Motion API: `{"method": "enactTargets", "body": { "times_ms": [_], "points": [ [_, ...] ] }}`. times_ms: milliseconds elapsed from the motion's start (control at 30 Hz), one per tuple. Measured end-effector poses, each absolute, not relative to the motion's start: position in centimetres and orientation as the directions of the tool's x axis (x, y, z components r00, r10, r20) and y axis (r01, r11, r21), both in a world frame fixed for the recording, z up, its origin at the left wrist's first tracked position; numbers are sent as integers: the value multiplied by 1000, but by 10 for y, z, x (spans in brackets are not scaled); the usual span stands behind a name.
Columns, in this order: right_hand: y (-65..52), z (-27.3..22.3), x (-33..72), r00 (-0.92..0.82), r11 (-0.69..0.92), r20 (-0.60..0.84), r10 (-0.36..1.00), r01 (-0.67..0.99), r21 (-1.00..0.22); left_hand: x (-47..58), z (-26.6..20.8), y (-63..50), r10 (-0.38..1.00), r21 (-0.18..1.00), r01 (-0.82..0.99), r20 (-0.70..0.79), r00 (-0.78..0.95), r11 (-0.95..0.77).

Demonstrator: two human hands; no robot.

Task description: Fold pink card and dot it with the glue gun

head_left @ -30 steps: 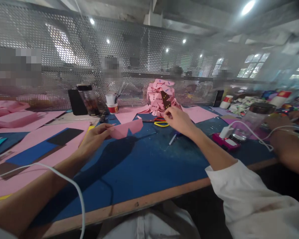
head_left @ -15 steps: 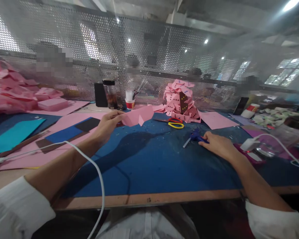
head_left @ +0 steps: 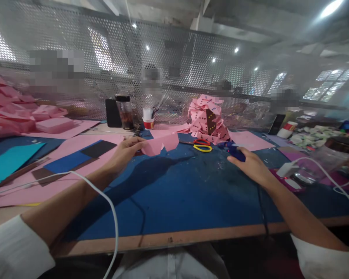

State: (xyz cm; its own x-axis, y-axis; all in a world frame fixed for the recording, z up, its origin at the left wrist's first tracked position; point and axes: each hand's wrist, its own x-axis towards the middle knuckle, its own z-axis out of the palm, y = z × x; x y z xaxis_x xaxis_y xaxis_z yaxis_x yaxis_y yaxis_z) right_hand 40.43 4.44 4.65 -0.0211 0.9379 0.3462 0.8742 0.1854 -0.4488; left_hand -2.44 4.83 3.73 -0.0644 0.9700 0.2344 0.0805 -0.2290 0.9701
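My left hand (head_left: pixel 131 148) pinches a folded pink sheet (head_left: pixel 155 145) by its left end, above the blue table mat (head_left: pixel 180 201). The sheet looks like paper or thin foam, with a notch in its edge. In my right hand (head_left: pixel 254 167) is a dark blue hot glue gun (head_left: pixel 236 152), its fingers wrapped round the grip and its nose pointing left. A small red light shows on its body. Scissors with red and yellow handles (head_left: pixel 203 148) lie between my hands. Behind them stands a heap of pink pieces with dots (head_left: pixel 206 121).
A white cable (head_left: pixel 112 207) loops across my left forearm. Pink sheets with blue and black pieces (head_left: pixel 71 161) lie left. A drink bottle (head_left: pixel 125 112) and red-white cup (head_left: pixel 148 119) stand behind. At right are a pink power bank (head_left: pixel 293 186) and jar (head_left: pixel 334 155). Mesh (head_left: pixel 174 50) closes the back.
My right hand has lifted and turned the glue gun; its pale glue stick no longer shows. The pink sheet in my left hand has tilted, and its notch now faces up. The view shifted slightly.
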Motion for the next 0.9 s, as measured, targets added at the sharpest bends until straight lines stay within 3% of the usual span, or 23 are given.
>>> {"method": "enactTargets", "body": {
  "times_ms": [133,200,300,433,633,900],
  "points": [
    [44,69,364,-109,326,321,941,551,-768,-22,38,45,978,976,79,205,-29,-203],
    [45,73,336,-192,377,326,926,411,-830,-21,39,43,981,978,85,193,-8,-192],
    [44,65,301,-280,481,396,875,396,-782,-20,39,40,980,975,96,199,20,-200],
    [39,40,285,-237,526,474,848,497,-690,-16,40,36,979,974,107,197,56,-202],
    [36,22,293,-288,628,571,769,509,-588,-12,38,33,981,978,103,173,91,-182],
    [29,26,289,-355,623,518,778,542,-564,-12,35,34,972,967,130,207,107,-220]
  ]
}}
